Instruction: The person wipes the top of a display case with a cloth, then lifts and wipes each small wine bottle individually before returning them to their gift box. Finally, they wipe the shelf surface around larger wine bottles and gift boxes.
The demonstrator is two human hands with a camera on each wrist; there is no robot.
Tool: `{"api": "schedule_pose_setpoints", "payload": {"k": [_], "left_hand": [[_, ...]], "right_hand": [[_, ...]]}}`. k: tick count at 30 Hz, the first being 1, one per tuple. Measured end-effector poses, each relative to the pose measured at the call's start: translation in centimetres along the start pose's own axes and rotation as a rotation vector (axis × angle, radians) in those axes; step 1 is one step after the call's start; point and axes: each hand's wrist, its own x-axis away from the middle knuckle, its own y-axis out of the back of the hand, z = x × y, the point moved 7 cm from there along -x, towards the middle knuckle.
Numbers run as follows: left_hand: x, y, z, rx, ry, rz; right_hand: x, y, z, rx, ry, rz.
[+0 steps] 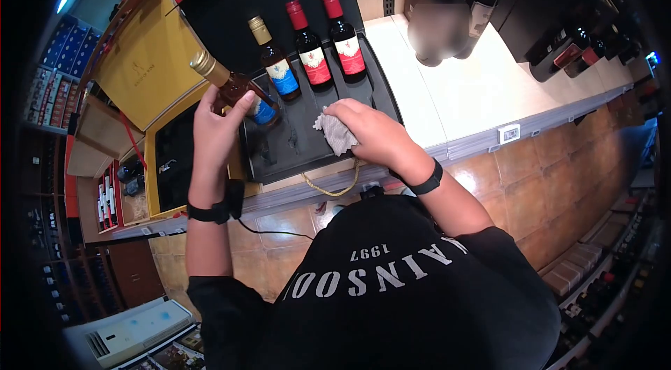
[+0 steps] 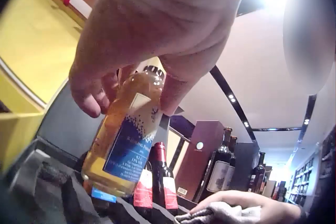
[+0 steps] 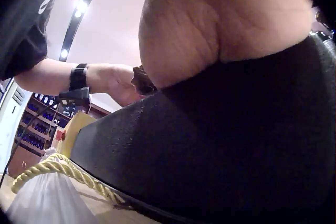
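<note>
My left hand grips a small amber wine bottle with a gold cap and a blue-and-cream label. The bottle tilts over the left end of a black moulded insert in a gift box. Beside it lie a second gold-capped bottle with a blue label and two red-capped bottles with red labels. A crumpled whitish cloth is bunched in my right hand, at the insert's near side. The right wrist view shows mostly the heel of that hand against the box's black side.
A yellow box with its lid raised stands to the left. A gold rope handle hangs at the black box's front edge. Large dark bottles stand on the pale counter at the back right.
</note>
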Motion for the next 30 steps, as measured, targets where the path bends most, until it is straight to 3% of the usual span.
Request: {"api": "schedule_pose_setpoints", "payload": {"k": [5,10,17,20,30], "left_hand": [[-2.0,1.1,-2.3,-0.123,0.060,0.121],[-5.1,1.5,1.8,-0.122,0.136,0.216],[-7.5,2.3,5.0,-0.248,0.262,0.181],[-8.6,2.3,6.8,-0.166,0.278,0.212],[-10.0,1.2,10.1,-0.293,0.299,0.282]], "right_hand": [[0.1,0.2,0.2,0.002,0.015,0.009],[0.1,0.4,0.8,0.035,0.019,0.027],[0.3,0.6,1.1,0.043,0.009,0.031],[0.3,0.8,1.4,0.054,0.015,0.030],[0.1,0.7,1.8,0.052,0.026,0.018]]}}
